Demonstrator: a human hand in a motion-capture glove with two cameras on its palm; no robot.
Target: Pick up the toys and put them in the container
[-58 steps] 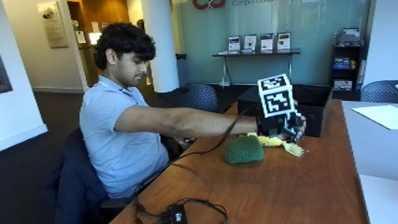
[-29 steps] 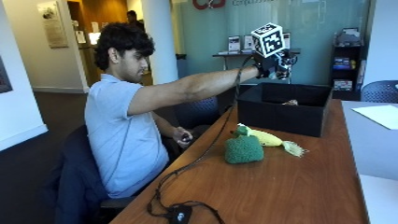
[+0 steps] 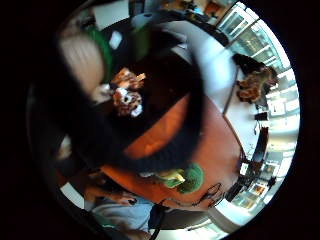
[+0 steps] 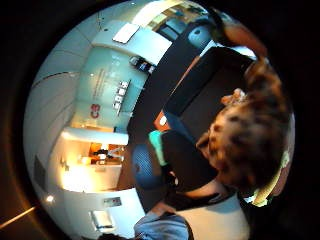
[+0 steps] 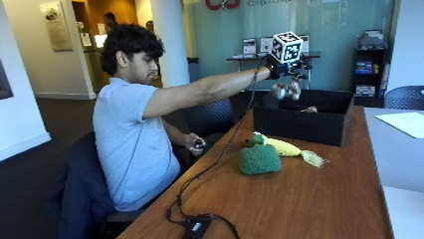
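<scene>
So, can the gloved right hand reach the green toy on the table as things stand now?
Probably yes, but not at once. The right hand is above the black container, a spotted toy just beneath it. The green toy lies uncovered on the table, beside a yellow toy.

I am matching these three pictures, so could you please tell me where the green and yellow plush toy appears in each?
Outside view: green and yellow plush toy lies on the table before the black container.
Little finger side palm view: toy on the table beside the container.
Thumb side palm view: not visible.
Shared landmark: the container.
</scene>
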